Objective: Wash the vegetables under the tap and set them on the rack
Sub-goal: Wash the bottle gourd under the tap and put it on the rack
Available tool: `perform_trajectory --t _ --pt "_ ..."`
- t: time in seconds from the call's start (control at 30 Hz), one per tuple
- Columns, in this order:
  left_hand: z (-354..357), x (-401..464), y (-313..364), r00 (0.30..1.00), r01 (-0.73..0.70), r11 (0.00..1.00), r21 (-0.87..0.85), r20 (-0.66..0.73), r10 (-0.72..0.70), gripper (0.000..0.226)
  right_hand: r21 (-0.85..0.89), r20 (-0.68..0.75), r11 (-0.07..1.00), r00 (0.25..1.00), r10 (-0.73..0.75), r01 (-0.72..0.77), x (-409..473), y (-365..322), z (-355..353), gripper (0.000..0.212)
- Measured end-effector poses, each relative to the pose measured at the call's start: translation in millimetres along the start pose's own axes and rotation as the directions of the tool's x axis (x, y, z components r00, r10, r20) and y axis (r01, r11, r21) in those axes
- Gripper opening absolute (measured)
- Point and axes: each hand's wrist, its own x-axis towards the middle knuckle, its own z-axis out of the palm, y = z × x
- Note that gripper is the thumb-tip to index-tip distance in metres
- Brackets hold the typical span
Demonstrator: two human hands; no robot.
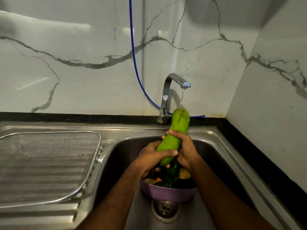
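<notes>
A long light-green gourd [178, 125] is held tilted over the sink, its far end under the thin stream from the chrome tap [172, 83]. My left hand [152, 156] wraps its lower end and my right hand [184, 146] grips its middle from the right. Under my hands a purple colander [167, 193] sits in the steel sink basin [216, 163], holding several vegetables: dark green ones [167, 181], yellowish ones [184, 174] and a bit of orange. The mesh rack [46, 165] lies on the drainboard at left with nothing on it.
The sink drain [165, 209] shows just in front of the colander. A blue hose [135, 63] runs down the marble wall behind the tap. A black counter edge borders the sink at the back and right, and a wall corner stands close on the right.
</notes>
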Motion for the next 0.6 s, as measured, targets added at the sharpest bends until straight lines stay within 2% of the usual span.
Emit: perform_trajectory --t 0.03,0.07,0.13,0.2,0.27,0.37,0.43,0.47,0.5,0.53,0.57,0.6 --pt "0.7 2.0 -3.4 0.996 -0.076 0.983 0.167 -0.038 0.084 0.061 -0.011 -0.079 0.998 0.994 -0.07 0.069 0.9 -0.4 1.3 0.051" --pt "0.2 3.4 -6.9 0.984 -0.137 0.921 0.365 -0.06 0.17 0.067 -0.038 -0.165 0.991 0.977 -0.133 0.128 4.3 0.7 0.8 0.063" --pt "1.4 3.8 -8.6 0.954 -0.15 0.721 0.677 -0.093 0.286 0.073 -0.127 -0.311 0.974 0.925 -0.217 0.186 9.0 1.3 -1.0 0.091" --pt "4.5 1.1 -7.4 0.932 -0.108 0.544 0.832 -0.105 0.346 0.073 -0.18 -0.404 0.96 0.874 -0.271 0.215 11.1 -0.3 -2.8 0.109" --pt "7.1 -0.7 -8.4 0.917 -0.082 0.461 0.883 -0.114 0.382 0.071 -0.194 -0.469 0.958 0.837 -0.281 0.213 15.3 -2.0 -6.7 0.116" --pt "4.8 -1.5 -4.6 0.884 -0.073 0.544 0.836 -0.198 0.424 0.069 -0.188 -0.478 0.962 0.837 -0.268 0.2 15.7 -4.3 -8.3 0.121" --pt "3.2 0.3 -1.7 0.883 -0.074 0.655 0.752 -0.255 0.393 0.067 -0.119 -0.463 0.973 0.856 -0.23 0.197 10.5 -6.9 -6.5 0.111" --pt "1.8 1.0 -0.1 0.904 -0.073 0.765 0.639 -0.281 0.321 0.066 -0.073 -0.433 0.978 0.877 -0.208 0.196 9.4 -8.1 -7.9 0.1" --pt "0.3 1.5 2.4 0.933 -0.06 0.893 0.446 -0.294 0.209 0.067 -0.021 -0.385 0.982 0.905 -0.182 0.189 9.3 -9.0 -9.7 0.089" --pt "-1.5 0.6 4.0 0.96 -0.013 0.974 0.228 -0.27 0.076 0.071 0.03 -0.324 0.984 0.933 -0.155 0.174 8.9 -9.3 -11.1 0.08" --pt "-3.4 -1.2 5.7 0.98 0.043 0.998 0.034 -0.194 -0.036 0.074 0.068 -0.253 0.987 0.959 -0.125 0.147 7.1 -8.8 -10.8 0.077" --pt "-5.3 -3.5 8.2 0.99 0.086 0.994 -0.063 -0.107 -0.093 0.075 0.09 -0.194 0.989 0.976 -0.1 0.119 5.9 -6.9 -10.3 0.079"
